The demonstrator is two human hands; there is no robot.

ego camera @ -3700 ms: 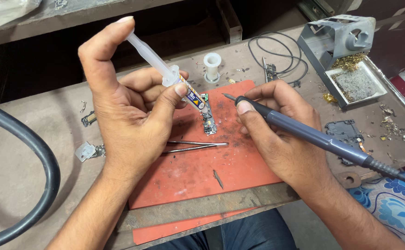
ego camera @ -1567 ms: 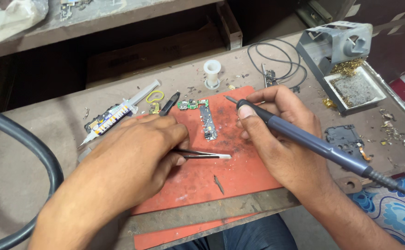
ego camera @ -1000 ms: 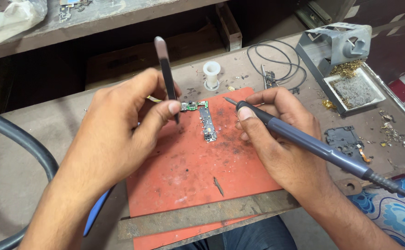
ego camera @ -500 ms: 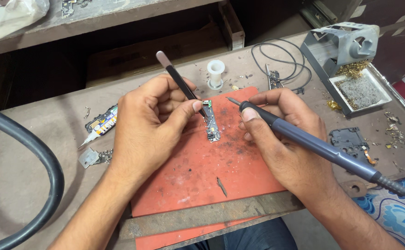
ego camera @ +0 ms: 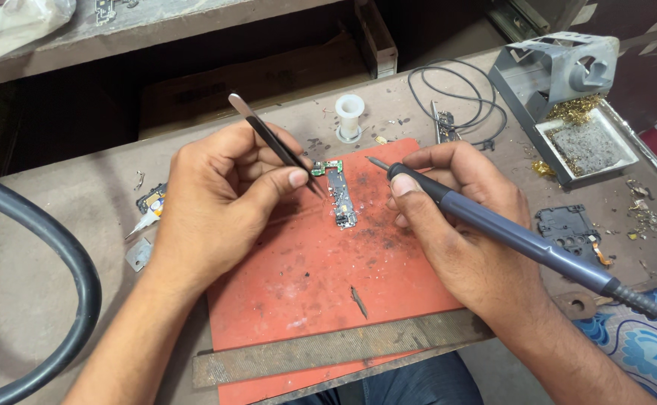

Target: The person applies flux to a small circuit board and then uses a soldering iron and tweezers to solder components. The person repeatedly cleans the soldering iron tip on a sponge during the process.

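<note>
I see the left hand (ego camera: 216, 206) closed on black tweezers (ego camera: 272, 142), tips down at the far left edge of the small circuit board (ego camera: 339, 196). The board lies on the red mat (ego camera: 313, 300) on the bench (ego camera: 36, 300), between both hands. My right hand (ego camera: 460, 225) is closed on the soldering iron (ego camera: 508, 236), tip just right of the board, not touching

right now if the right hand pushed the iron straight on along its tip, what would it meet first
Probably the small circuit board on the red mat. The right hand aims the soldering iron up-left towards the board's upper end, though depth is unclear.
</note>
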